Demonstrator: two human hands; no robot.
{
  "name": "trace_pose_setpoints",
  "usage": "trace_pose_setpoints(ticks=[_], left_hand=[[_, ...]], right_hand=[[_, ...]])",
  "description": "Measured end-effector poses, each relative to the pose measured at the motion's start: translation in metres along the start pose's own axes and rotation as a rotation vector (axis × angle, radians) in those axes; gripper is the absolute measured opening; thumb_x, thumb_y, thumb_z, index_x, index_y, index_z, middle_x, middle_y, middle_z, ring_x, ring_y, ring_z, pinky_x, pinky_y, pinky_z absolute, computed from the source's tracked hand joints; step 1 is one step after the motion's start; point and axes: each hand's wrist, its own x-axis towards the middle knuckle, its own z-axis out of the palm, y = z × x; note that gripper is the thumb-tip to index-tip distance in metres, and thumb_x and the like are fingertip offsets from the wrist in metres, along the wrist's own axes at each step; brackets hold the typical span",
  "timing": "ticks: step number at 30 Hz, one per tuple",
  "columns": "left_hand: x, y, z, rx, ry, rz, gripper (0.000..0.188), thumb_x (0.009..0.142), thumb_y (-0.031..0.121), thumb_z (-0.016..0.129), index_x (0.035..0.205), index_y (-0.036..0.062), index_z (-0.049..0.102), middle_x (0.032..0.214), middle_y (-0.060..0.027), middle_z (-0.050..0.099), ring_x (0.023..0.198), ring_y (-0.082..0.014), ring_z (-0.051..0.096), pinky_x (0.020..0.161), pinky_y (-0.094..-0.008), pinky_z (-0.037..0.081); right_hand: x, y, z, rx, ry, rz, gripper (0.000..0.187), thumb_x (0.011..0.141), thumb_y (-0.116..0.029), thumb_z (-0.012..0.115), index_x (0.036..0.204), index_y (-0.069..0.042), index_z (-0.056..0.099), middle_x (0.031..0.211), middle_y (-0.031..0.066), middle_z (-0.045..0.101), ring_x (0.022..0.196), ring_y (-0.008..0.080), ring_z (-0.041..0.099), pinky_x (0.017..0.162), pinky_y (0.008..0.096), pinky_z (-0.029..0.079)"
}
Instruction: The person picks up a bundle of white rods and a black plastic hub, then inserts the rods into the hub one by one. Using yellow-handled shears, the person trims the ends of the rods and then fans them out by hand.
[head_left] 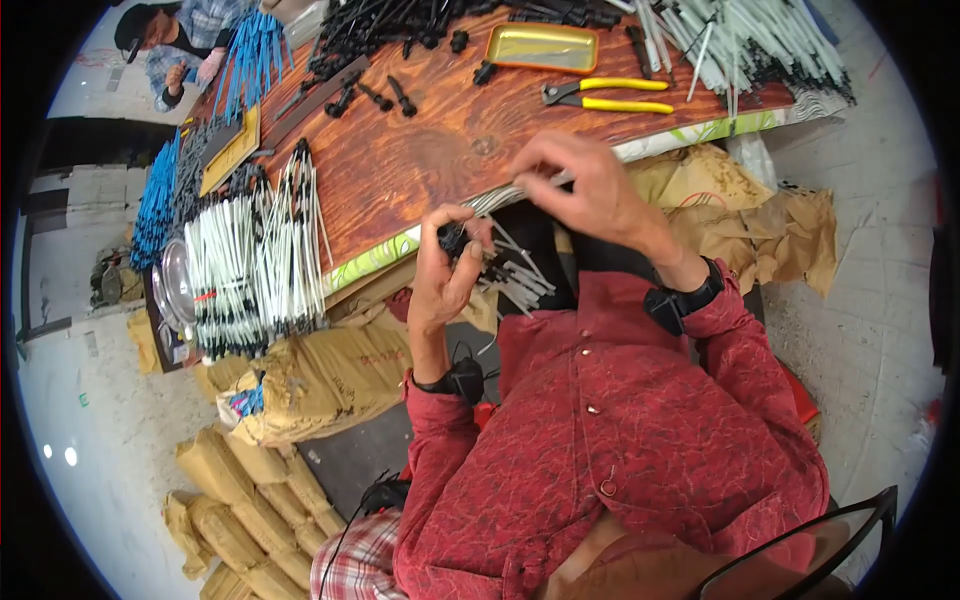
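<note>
My left hand (447, 268) is closed round the black ends of a bundle of thin white rods (522, 285). The rods fan out below the table's edge, over my lap. To the right of it, my right hand (590, 195) is raised at the edge with its fingers curled toward the thumb. A dark spot shows under those fingers, and I cannot make out what they hold. Yellow-handled pliers (615, 95) lie on the table beyond my right hand. Short black plastic parts (400, 95) are scattered farther back.
The wooden tabletop (440, 150) carries white rods with black ends (225, 265) at left, blue rods (255, 60) behind, more white rods (720, 50) at far right and a yellow tray (543, 48). Brown paper sacks (320, 385) stand below. A co-worker (180, 50) sits at far left.
</note>
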Motion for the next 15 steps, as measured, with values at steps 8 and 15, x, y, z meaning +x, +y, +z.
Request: trace_pose_setpoints(ticks=[8, 15], left_hand=[[0.002, -0.005, -0.003, -0.069, -0.034, -0.008, 0.037, 0.096, -0.004, 0.049, 0.132, 0.0015, 0.040, 0.105, -0.0068, 0.048, 0.093, -0.0183, 0.052, 0.103, -0.0445, 0.041], [-0.001, -0.006, -0.005, 0.018, -0.036, -0.033, 0.037, 0.096, -0.003, 0.050, 0.131, 0.0008, 0.040, 0.104, -0.0068, 0.047, 0.093, -0.0181, 0.052, 0.098, -0.0406, 0.043]], right_hand=[[0.008, 0.092, -0.083, -0.751, 0.092, -0.043, 0.022, 0.085, -0.023, 0.073, 0.094, -0.006, 0.061, 0.098, 0.0087, 0.060, 0.092, 0.0308, 0.059, 0.076, 0.0407, 0.049], [0.022, 0.112, -0.107, -0.842, -0.092, -0.295, 0.027, 0.084, -0.027, 0.074, 0.093, -0.007, 0.059, 0.093, 0.0087, 0.057, 0.086, 0.0295, 0.059, 0.072, 0.0393, 0.048]])
